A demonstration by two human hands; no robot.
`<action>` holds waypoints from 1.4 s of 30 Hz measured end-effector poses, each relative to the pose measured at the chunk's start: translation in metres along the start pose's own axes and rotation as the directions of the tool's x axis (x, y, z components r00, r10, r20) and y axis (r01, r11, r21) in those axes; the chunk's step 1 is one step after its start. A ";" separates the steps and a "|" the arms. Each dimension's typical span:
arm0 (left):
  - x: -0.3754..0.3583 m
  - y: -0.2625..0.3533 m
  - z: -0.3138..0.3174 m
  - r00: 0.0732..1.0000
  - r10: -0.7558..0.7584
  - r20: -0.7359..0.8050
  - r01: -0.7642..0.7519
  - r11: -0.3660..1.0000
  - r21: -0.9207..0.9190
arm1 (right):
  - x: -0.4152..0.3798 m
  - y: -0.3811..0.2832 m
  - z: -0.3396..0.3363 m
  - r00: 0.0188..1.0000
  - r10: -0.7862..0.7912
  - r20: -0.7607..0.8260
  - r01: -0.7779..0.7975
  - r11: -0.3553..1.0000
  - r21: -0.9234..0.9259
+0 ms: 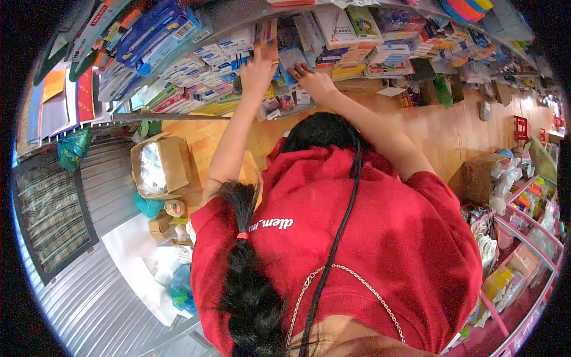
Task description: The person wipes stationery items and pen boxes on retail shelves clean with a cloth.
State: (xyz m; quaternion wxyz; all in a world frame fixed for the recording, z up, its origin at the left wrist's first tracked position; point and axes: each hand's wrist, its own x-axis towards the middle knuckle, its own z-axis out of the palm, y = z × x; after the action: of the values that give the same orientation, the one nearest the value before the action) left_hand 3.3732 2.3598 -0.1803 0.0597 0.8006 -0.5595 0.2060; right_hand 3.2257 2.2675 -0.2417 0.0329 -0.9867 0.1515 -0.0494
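Note:
Both arms reach forward to a shelf crowded with stationery. My left hand [258,70] is at a narrow brownish upright pack [269,33], with its fingers closed on the pack's near end; part of the grip is hidden. Just to the right, my right hand [314,82] has its fingers bent over the near edge of a pale blue, clear-looking packet [291,58]. Its thumb is hard to make out. Left of my left hand stand rows of small white and blue boxes [214,56]. A white box marked CLASSIC [337,27] lies beyond my right hand.
Below the shelf edge is a small bin of little packets [279,106]. An open cardboard box [175,163] stands on the wooden floor [380,110] at left. At right are another carton [480,177] and a pink-framed rack [523,238] of goods. Large blue packs [156,35] sit upper left.

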 end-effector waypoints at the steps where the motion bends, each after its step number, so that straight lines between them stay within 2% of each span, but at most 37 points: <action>1: 0.000 0.001 -0.002 1.000 -0.008 0.017 0.008 1.000 -0.001 | 0.002 0.000 -0.010 0.998 0.011 0.061 -0.013 1.000 0.020; 3: -0.001 0.000 0.002 0.999 0.000 0.037 0.000 1.000 0.005 | 0.006 0.003 -0.006 0.986 0.017 0.164 -0.023 0.999 0.032; 5: 0.000 -0.003 0.003 0.999 0.017 0.031 -0.017 1.000 0.021 | 0.015 0.010 0.017 0.982 -0.002 0.189 -0.003 1.000 0.023; 9: -0.002 -0.004 0.004 0.999 0.047 0.002 -0.047 0.999 -0.009 | 0.019 0.011 0.018 0.984 -0.038 0.175 0.030 0.998 0.046; 11: -0.003 -0.003 0.002 0.999 0.042 -0.005 -0.042 0.999 0.004 | 0.021 0.013 0.028 0.995 -0.090 -0.038 0.092 0.995 0.043; 13: -0.002 -0.004 0.000 1.000 0.030 0.000 -0.030 0.999 -0.034 | 0.029 0.017 0.047 0.981 -0.117 -0.152 0.125 0.991 0.043; 16: -0.001 0.000 -0.002 1.000 -0.003 -0.004 0.003 0.999 -0.040 | 0.038 0.018 0.056 0.984 -0.089 -0.153 0.099 0.994 0.056; 18: 0.000 0.000 -0.001 1.000 -0.011 -0.022 0.011 0.999 -0.041 | 0.043 0.016 0.055 0.997 -0.031 -0.073 0.035 0.998 0.046; 20: -0.001 -0.002 0.002 0.999 -0.002 -0.048 0.000 0.998 -0.058 | 0.053 0.015 0.055 0.994 0.023 0.109 -0.024 1.000 0.011; 22: -0.002 0.001 -0.002 0.997 -0.010 -0.074 0.007 0.999 -0.039 | 0.062 0.012 0.045 0.961 0.086 0.264 -0.080 0.996 -0.033; 24: -0.001 -0.001 -0.001 0.997 -0.008 -0.073 0.005 0.999 -0.041 | 0.067 0.006 0.037 0.925 0.155 0.347 -0.138 0.988 -0.073; 26: -0.003 -0.005 0.007 0.999 0.001 -0.048 -0.004 0.998 -0.064 | 0.072 0.012 0.068 0.997 0.082 -0.003 -0.082 0.985 -0.153; 27: -0.003 -0.005 0.007 0.999 -0.013 -0.031 0.011 0.997 -0.079 | 0.076 0.017 0.090 0.984 0.027 -0.179 -0.063 0.979 -0.196; 29: -0.002 -0.004 0.005 0.999 -0.043 0.002 0.043 0.993 -0.105 | 0.095 0.032 0.132 0.946 0.048 -0.319 -0.125 0.966 -0.226; 31: -0.003 -0.004 0.000 0.997 -0.052 0.064 0.059 0.992 -0.112 | 0.105 0.026 0.125 0.966 0.123 -0.229 -0.174 0.959 -0.221; 32: -0.002 -0.004 -0.002 0.994 -0.054 0.095 0.065 0.991 -0.115 | 0.109 0.024 0.122 0.981 0.186 -0.062 -0.195 0.958 -0.212; 34: -0.003 -0.005 -0.002 0.996 -0.074 0.059 0.081 0.988 -0.134 | 0.102 0.012 0.071 0.964 0.233 0.126 -0.216 0.967 -0.131; 36: -0.002 -0.005 -0.006 0.996 -0.079 0.041 0.085 0.984 -0.155 | 0.082 0.003 0.003 0.964 0.211 0.163 -0.217 0.976 0.021; 39: -0.003 -0.006 0.000 0.995 -0.098 0.022 0.101 0.975 -0.197 | 0.094 0.027 0.027 0.879 0.476 -0.002 -0.428 0.791 0.437; 42: -0.008 -0.007 0.002 0.993 -0.094 0.073 0.105 0.980 -0.170 | 0.089 0.019 -0.028 0.895 0.442 -0.060 -0.291 0.681 0.673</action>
State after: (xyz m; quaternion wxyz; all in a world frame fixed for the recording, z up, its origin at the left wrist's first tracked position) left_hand 3.3782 2.3686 -0.1838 0.1212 0.8256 -0.5362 0.1274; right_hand 3.3013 2.2212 -0.2074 0.3639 -0.8507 0.3231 -0.1988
